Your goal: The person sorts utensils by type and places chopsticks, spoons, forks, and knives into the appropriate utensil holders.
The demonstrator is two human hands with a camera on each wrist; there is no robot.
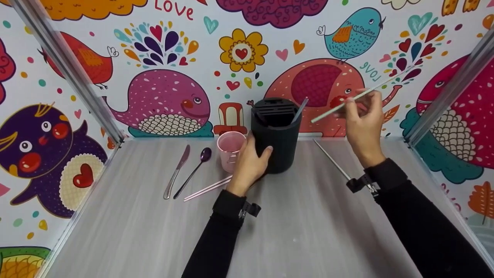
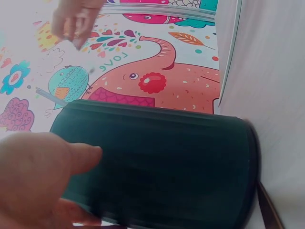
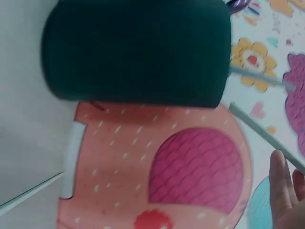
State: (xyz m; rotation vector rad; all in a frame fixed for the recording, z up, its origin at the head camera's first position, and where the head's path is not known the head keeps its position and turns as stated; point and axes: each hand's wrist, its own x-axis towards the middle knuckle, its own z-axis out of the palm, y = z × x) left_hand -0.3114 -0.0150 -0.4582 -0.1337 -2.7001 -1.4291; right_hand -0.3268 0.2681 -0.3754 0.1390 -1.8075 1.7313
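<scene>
A black utensil holder [image 1: 276, 150] with a slotted top stands on the table near the back wall. My left hand [image 1: 251, 164] grips its lower left side, thumb across the front; in the left wrist view the hand [image 2: 33, 176] lies against the dark wall of the holder [image 2: 162, 157]. One pale bluish stick [image 1: 301, 110] leans in the holder's right opening. Right of the holder, in the air, my right hand [image 1: 364, 123] pinches a pale green chopstick [image 1: 332, 111], its thicker end pointing down toward the holder. A similar thin chopstick [image 1: 332, 159] lies on the table below.
Left of the holder, close to my left hand, stands a pink cup [image 1: 227, 144]. Pink chopsticks [image 1: 206, 188], a dark purple spoon [image 1: 205, 155] and a table knife [image 1: 176, 173] lie further left. Patterned walls with metal posts [image 1: 71, 65] enclose the table's back and sides.
</scene>
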